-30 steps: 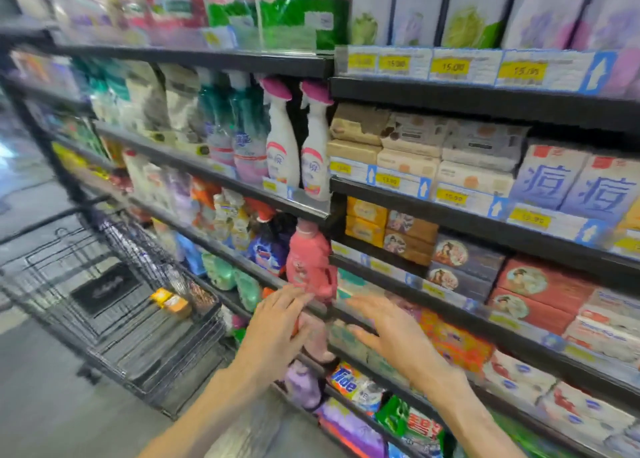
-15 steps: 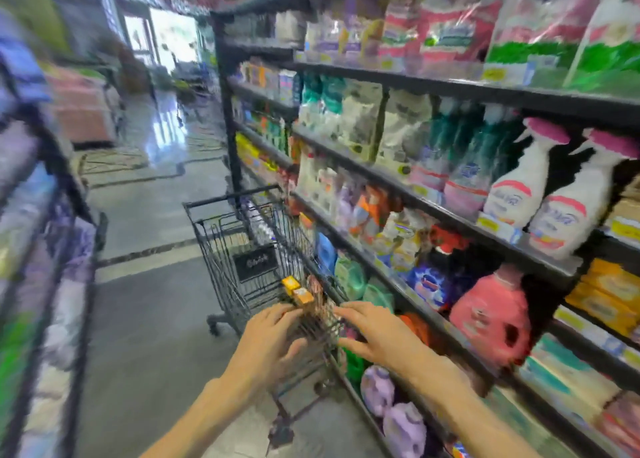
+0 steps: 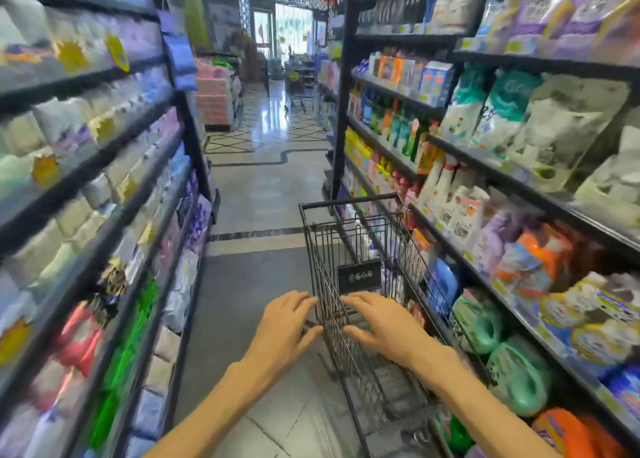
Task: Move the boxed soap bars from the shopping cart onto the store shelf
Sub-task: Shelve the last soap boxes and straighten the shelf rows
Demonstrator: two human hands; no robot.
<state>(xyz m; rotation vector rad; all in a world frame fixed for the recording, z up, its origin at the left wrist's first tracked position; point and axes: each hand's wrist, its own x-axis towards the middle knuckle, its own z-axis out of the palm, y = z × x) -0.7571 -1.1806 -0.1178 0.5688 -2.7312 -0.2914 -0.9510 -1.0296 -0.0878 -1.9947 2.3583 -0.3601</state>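
The shopping cart (image 3: 360, 270) stood hard against the right-hand shelf (image 3: 491, 263); left of the cart, bare aisle floor (image 3: 249, 284) lay open.

A single wide-angle view looks out from the person's head, forward and down along a store aisle, with both forearms rising from the bottom edge to the left hand (image 3: 285, 329) and right hand (image 3: 382, 329), which lie close under the lens near mid-frame. Just beyond the hands stands the shopping cart (image 3: 349, 206); shelves flank them on the left (image 3: 86, 166) and right (image 3: 519, 180), curved and blurred towards the edges. The floor (image 3: 256, 187) runs far ahead of the hands to a bright doorway (image 3: 294, 27).
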